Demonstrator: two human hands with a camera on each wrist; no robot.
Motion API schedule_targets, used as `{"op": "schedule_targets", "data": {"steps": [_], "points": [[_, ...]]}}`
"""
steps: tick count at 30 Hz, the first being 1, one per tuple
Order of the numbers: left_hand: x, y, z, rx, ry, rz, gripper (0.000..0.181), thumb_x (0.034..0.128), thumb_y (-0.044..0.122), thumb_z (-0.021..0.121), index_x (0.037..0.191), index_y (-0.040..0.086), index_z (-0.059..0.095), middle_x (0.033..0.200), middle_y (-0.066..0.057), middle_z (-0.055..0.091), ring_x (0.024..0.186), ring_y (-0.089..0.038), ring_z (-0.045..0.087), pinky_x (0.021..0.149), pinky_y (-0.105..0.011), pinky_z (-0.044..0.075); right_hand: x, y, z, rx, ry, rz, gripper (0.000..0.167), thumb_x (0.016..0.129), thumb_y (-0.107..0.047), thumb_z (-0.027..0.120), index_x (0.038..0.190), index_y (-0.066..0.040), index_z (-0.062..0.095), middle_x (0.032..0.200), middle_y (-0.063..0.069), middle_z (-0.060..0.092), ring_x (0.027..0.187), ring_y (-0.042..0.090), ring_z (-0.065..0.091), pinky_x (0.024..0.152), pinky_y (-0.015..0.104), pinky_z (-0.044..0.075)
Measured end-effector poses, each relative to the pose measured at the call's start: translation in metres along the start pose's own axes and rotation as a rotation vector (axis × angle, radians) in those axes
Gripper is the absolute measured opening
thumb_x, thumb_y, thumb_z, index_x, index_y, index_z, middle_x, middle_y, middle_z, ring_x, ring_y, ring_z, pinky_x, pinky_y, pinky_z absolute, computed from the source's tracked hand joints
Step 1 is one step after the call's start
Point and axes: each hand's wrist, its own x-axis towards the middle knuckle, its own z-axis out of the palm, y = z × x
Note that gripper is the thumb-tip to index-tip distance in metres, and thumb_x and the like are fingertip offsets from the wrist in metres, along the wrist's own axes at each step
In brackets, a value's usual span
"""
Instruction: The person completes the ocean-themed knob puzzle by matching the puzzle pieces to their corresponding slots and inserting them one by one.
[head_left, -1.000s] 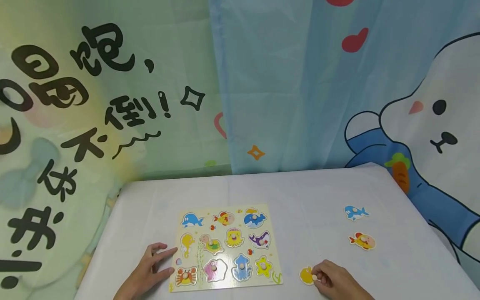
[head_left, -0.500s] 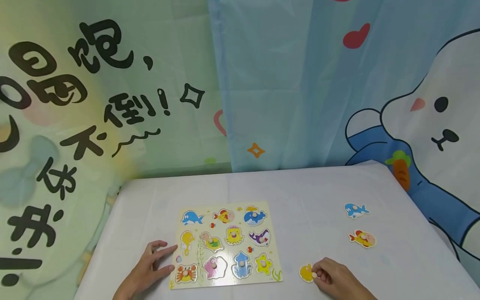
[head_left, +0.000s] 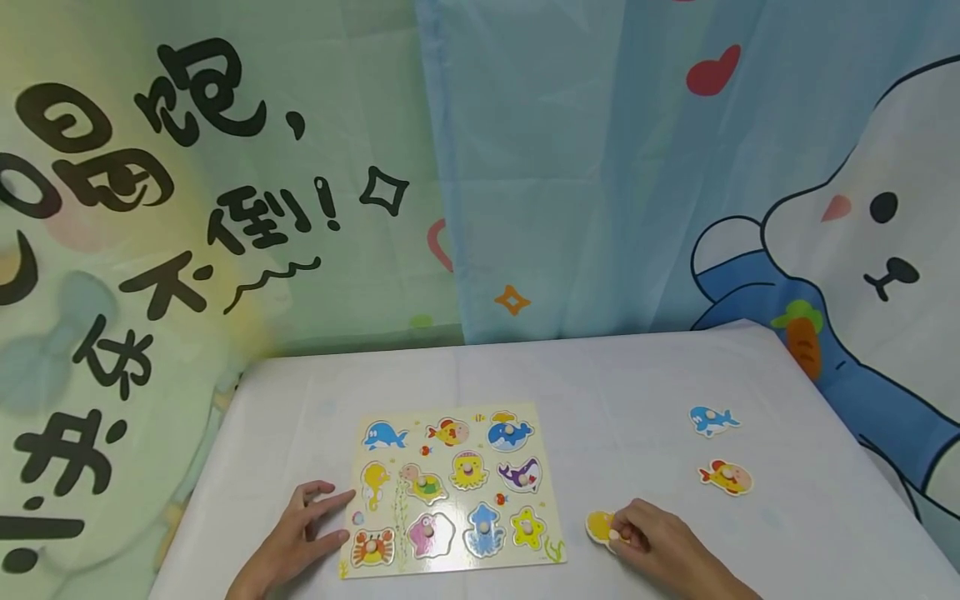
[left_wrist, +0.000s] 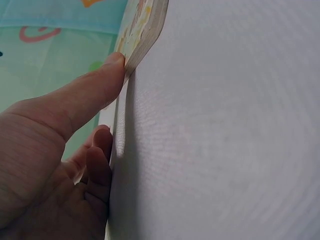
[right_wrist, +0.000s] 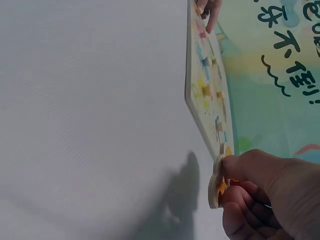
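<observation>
A flat wooden puzzle board [head_left: 450,492] with sea-animal pieces lies on the white table. At its left edge the left hand [head_left: 292,537] rests with thumb and fingers extended, the thumb touching the board's edge in the left wrist view [left_wrist: 127,65]. Right of the board, the right hand [head_left: 660,537] pinches a yellow piece [head_left: 598,527] by its knob. In the right wrist view the piece [right_wrist: 216,182] is seen edge-on between thumb and fingers of the right hand [right_wrist: 270,192], with a shadow beside it on the cloth.
A blue whale piece [head_left: 712,422] and a red and yellow fish piece [head_left: 726,477] lie on the right part of the table [head_left: 600,400]. Behind stands a printed curtain [head_left: 540,167] with lettering and a white bear.
The right hand has moved slightly left and up with the yellow piece, nearer the board. The left hand has stayed in place at the board's edge.
</observation>
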Motion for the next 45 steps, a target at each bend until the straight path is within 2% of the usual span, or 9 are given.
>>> {"op": "schedule_targets", "data": {"steps": [7, 12, 17, 24, 27, 29, 33, 38, 45], "points": [[0.001, -0.002, -0.001, 0.002, -0.003, 0.005, 0.054, 0.0810, 0.033, 0.077, 0.131, 0.019, 0.062, 0.139, -0.012, 0.036, 0.109, -0.023, 0.040, 0.076, -0.019, 0.035, 0.033, -0.043, 0.013, -0.001, 0.005, -0.077, 0.015, 0.079, -0.015, 0.078, 0.086, -0.014, 0.064, 0.076, -0.012, 0.048, 0.069, -0.005, 0.040, 0.060, 0.014, 0.040], [0.000, -0.001, -0.001, -0.013, -0.006, -0.003, 0.054, 0.0811, 0.033, 0.077, 0.131, 0.019, 0.062, 0.140, -0.012, 0.035, 0.111, -0.023, 0.040, 0.077, -0.019, 0.035, 0.070, -0.082, 0.031, -0.031, 0.027, -0.221, 0.015, 0.079, -0.019, 0.076, 0.080, -0.014, 0.062, 0.073, -0.009, 0.049, 0.067, -0.005, 0.038, 0.059, 0.012, 0.038], [0.000, 0.000, 0.000, -0.025, -0.009, -0.010, 0.054, 0.0817, 0.031, 0.076, 0.132, 0.018, 0.061, 0.141, -0.013, 0.035, 0.108, -0.022, 0.041, 0.076, -0.019, 0.034, 0.112, -0.122, 0.052, -0.060, -0.038, -0.329, 0.017, 0.080, -0.023, 0.074, 0.077, -0.013, 0.060, 0.073, -0.008, 0.051, 0.064, -0.003, 0.036, 0.058, 0.012, 0.036], [0.003, -0.001, 0.001, -0.048, -0.010, 0.021, 0.052, 0.0812, 0.031, 0.077, 0.130, 0.020, 0.062, 0.139, -0.012, 0.036, 0.099, -0.018, 0.041, 0.072, -0.019, 0.034, 0.165, -0.168, 0.088, -0.111, -0.135, -0.313, 0.018, 0.082, -0.026, 0.070, 0.075, -0.014, 0.058, 0.071, -0.010, 0.047, 0.061, 0.001, 0.037, 0.056, 0.014, 0.033], [0.004, -0.003, 0.000, -0.042, -0.009, 0.032, 0.052, 0.0814, 0.031, 0.077, 0.130, 0.021, 0.062, 0.139, -0.012, 0.036, 0.096, -0.015, 0.040, 0.072, -0.018, 0.034, 0.181, -0.178, 0.108, -0.138, -0.153, -0.309, 0.021, 0.082, -0.027, 0.069, 0.072, -0.016, 0.054, 0.069, -0.010, 0.044, 0.060, 0.003, 0.037, 0.055, 0.016, 0.031], [0.003, -0.004, 0.000, -0.041, -0.013, 0.039, 0.052, 0.0818, 0.030, 0.077, 0.131, 0.021, 0.062, 0.139, -0.012, 0.035, 0.092, -0.014, 0.040, 0.072, -0.019, 0.034, 0.188, -0.182, 0.120, -0.168, -0.152, -0.337, 0.022, 0.083, -0.027, 0.068, 0.070, -0.016, 0.053, 0.068, -0.009, 0.043, 0.059, 0.003, 0.036, 0.054, 0.016, 0.029], [0.003, -0.005, -0.001, -0.040, -0.010, 0.040, 0.053, 0.0811, 0.032, 0.077, 0.130, 0.021, 0.062, 0.138, -0.013, 0.036, 0.094, -0.016, 0.040, 0.071, -0.019, 0.035, 0.195, -0.184, 0.137, -0.215, -0.118, -0.377, 0.025, 0.083, -0.027, 0.067, 0.068, -0.016, 0.050, 0.066, -0.008, 0.041, 0.057, 0.005, 0.034, 0.051, 0.017, 0.027], [0.004, -0.006, 0.000, -0.029, -0.009, 0.033, 0.053, 0.0812, 0.033, 0.077, 0.131, 0.022, 0.062, 0.139, -0.011, 0.036, 0.098, -0.017, 0.040, 0.072, -0.019, 0.035, 0.198, -0.186, 0.145, -0.237, -0.075, -0.402, 0.024, 0.084, -0.027, 0.068, 0.069, -0.015, 0.053, 0.067, -0.007, 0.043, 0.058, 0.005, 0.034, 0.052, 0.016, 0.026], [0.002, -0.006, -0.001, -0.017, -0.008, 0.052, 0.053, 0.0820, 0.032, 0.076, 0.131, 0.020, 0.062, 0.139, -0.013, 0.036, 0.100, -0.018, 0.041, 0.072, -0.019, 0.034, 0.199, -0.188, 0.148, -0.208, -0.104, -0.380, 0.019, 0.087, -0.028, 0.067, 0.078, -0.014, 0.059, 0.072, -0.008, 0.046, 0.062, 0.002, 0.035, 0.057, 0.013, 0.029]]}}
